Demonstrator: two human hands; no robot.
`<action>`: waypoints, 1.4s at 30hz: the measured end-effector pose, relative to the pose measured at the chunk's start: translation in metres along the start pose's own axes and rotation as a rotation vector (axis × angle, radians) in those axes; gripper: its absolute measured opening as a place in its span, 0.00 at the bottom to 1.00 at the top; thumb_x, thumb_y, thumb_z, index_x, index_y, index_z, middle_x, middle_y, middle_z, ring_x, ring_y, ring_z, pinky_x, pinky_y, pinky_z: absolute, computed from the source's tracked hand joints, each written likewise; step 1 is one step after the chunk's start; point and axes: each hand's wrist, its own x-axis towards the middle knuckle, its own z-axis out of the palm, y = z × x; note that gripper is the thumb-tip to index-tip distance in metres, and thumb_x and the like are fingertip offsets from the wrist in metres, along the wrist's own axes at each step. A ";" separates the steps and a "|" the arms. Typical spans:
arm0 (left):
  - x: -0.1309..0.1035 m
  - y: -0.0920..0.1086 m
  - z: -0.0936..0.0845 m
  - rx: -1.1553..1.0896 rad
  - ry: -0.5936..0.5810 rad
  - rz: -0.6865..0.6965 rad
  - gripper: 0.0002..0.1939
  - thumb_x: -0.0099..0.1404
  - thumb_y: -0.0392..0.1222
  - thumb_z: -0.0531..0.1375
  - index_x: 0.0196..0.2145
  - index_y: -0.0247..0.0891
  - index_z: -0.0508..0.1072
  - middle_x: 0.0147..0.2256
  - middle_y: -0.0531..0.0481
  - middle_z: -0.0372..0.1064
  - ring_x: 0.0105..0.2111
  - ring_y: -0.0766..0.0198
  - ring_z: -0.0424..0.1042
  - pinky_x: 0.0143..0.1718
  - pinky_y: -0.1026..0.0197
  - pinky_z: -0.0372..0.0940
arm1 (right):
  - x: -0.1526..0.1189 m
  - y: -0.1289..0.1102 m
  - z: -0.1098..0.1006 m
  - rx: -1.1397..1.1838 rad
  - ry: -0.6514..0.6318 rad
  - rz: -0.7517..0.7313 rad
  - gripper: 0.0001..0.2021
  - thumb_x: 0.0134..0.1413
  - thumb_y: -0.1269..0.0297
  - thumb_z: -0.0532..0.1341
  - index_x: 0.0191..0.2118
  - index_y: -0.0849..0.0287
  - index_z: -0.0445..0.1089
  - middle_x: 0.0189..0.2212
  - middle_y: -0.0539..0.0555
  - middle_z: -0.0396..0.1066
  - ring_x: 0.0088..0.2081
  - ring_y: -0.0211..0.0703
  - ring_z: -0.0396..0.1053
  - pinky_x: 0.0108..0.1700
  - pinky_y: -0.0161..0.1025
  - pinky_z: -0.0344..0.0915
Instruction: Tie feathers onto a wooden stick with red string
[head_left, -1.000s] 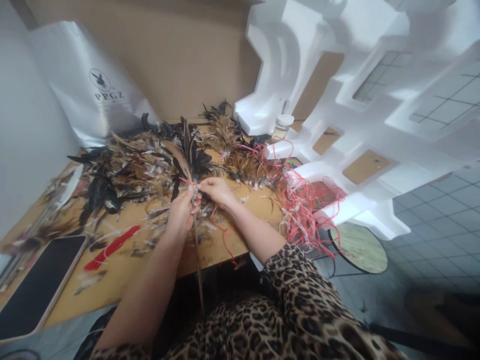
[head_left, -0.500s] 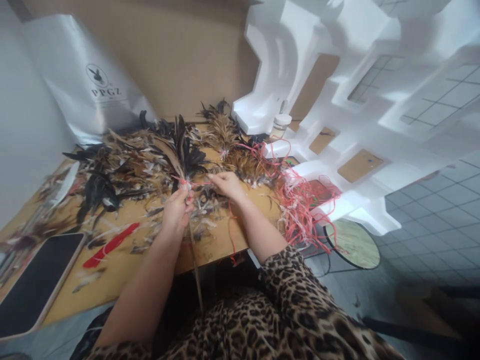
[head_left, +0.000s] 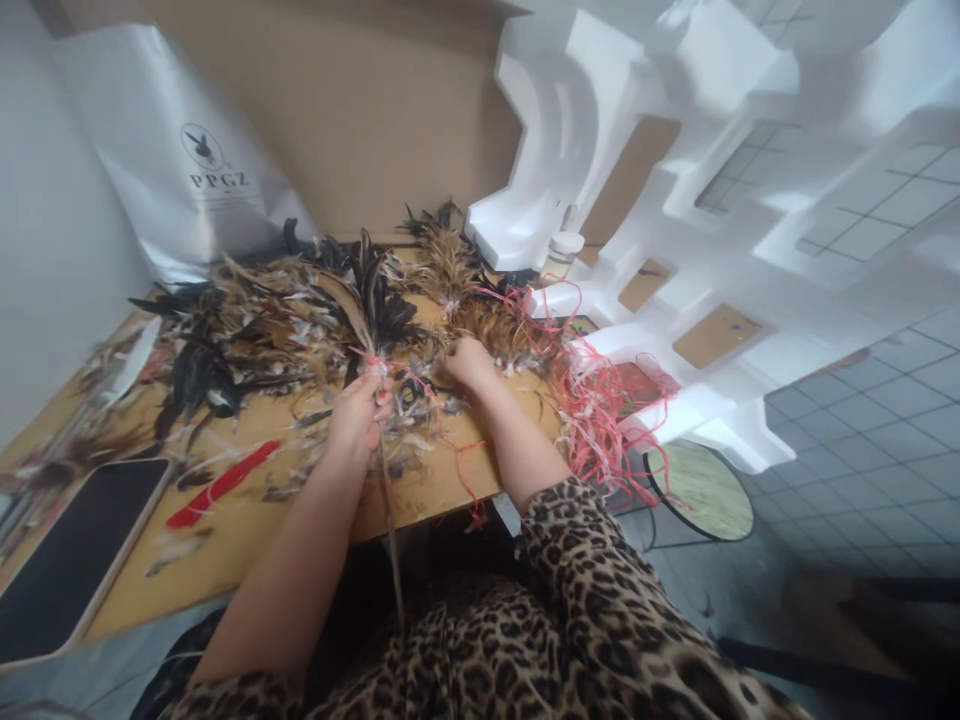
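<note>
My left hand point(head_left: 360, 410) is closed round the base of an upright bundle of dark and brown feathers point(head_left: 371, 310) set on a thin stick point(head_left: 389, 530). Pink string point(head_left: 420, 378) is wound at the bundle's base, and its loose tail runs right and down over the table edge. To the right, my right hand point(head_left: 466, 362) is at the loose brown feathers, its fingers bent and partly hidden; whether it grips one I cannot make out. Behind it lie brown feathers point(head_left: 491, 328), and a bound feather bunch point(head_left: 442, 260) stands further back.
Loose feathers point(head_left: 262, 310) cover the table's point(head_left: 427, 480) back left. A phone point(head_left: 82, 555) and red strip point(head_left: 225, 485) lie front left. Tangled pink string point(head_left: 600, 410), a white-lidded jar point(head_left: 562, 252) and white foam point(head_left: 720, 240) are right. A silver bag point(head_left: 187, 170) stands behind.
My right hand has let go of the pink string and moved right to the feathers. The string now hangs slack. My left hand keeps its hold on the bundle.
</note>
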 end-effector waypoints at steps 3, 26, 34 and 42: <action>0.001 0.000 0.000 -0.006 0.008 -0.002 0.07 0.66 0.32 0.53 0.33 0.28 0.69 0.20 0.54 0.59 0.13 0.77 0.53 0.09 0.75 0.41 | 0.012 -0.016 0.013 -0.048 -0.027 0.024 0.20 0.47 0.51 0.61 0.40 0.62 0.75 0.41 0.65 0.74 0.43 0.51 0.72 0.41 0.38 0.64; 0.011 -0.007 -0.009 -0.028 0.013 0.005 0.02 0.60 0.30 0.57 0.30 0.31 0.67 0.19 0.54 0.60 0.13 0.77 0.53 0.10 0.76 0.42 | -0.028 -0.041 0.019 1.628 -0.324 -0.220 0.14 0.32 0.62 0.71 0.25 0.60 0.67 0.21 0.45 0.67 0.24 0.30 0.63 0.31 0.31 0.61; 0.010 -0.006 -0.007 0.026 -0.012 0.026 0.03 0.57 0.29 0.55 0.30 0.32 0.66 0.20 0.52 0.63 0.13 0.76 0.54 0.10 0.75 0.42 | -0.030 -0.049 0.039 1.483 -0.276 -0.162 0.15 0.34 0.58 0.70 0.27 0.61 0.70 0.18 0.46 0.68 0.21 0.32 0.64 0.29 0.32 0.60; 0.010 -0.006 -0.009 0.040 -0.051 0.026 0.03 0.56 0.30 0.57 0.31 0.33 0.66 0.21 0.53 0.63 0.14 0.75 0.55 0.10 0.75 0.42 | -0.033 -0.051 0.040 1.434 -0.256 -0.158 0.14 0.35 0.58 0.68 0.28 0.61 0.69 0.16 0.45 0.68 0.21 0.31 0.63 0.30 0.31 0.59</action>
